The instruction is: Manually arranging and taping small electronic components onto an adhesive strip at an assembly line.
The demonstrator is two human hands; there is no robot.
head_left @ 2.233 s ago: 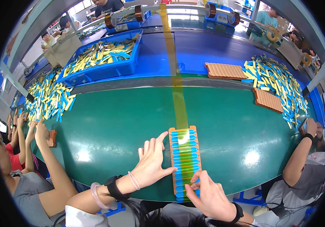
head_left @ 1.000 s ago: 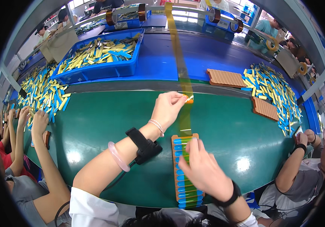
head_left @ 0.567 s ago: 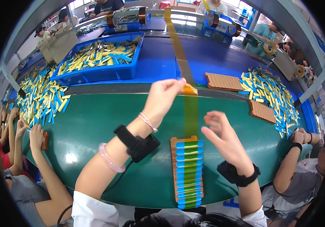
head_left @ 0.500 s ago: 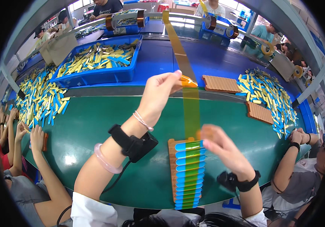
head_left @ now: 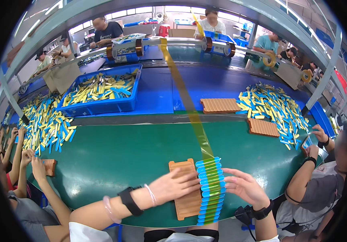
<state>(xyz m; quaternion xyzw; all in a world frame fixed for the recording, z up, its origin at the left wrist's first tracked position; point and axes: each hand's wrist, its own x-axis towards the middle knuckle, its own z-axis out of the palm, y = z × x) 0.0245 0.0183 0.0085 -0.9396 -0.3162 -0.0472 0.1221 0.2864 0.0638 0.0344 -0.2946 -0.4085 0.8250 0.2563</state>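
My left hand [head_left: 176, 186] lies over a brown grooved board [head_left: 187, 207], its fingers stretched toward the left ends of a row of blue strips [head_left: 202, 188]. Yellowish see-through tape [head_left: 197, 129] runs down the middle of the strips and reaches back, unbroken, to a bar at the far side. This row sits to the right of the board, off its grooves. On the other side, my right hand [head_left: 248, 188] has its fingers apart, their tips at the right ends of the strips. Neither hand grips anything that I can see.
A blue bin [head_left: 101, 105] of yellow and blue strips stands far left, beside a loose heap [head_left: 46, 125]. Another heap [head_left: 274, 111] lies right, near two brown boards [head_left: 220, 105]. Tape rolls [head_left: 136, 47] hang on the bar. Co-workers sit at both sides.
My left hand has come down from the tape to the board, and the orange tool it held is out of sight. The taped row has shifted right, off the board.
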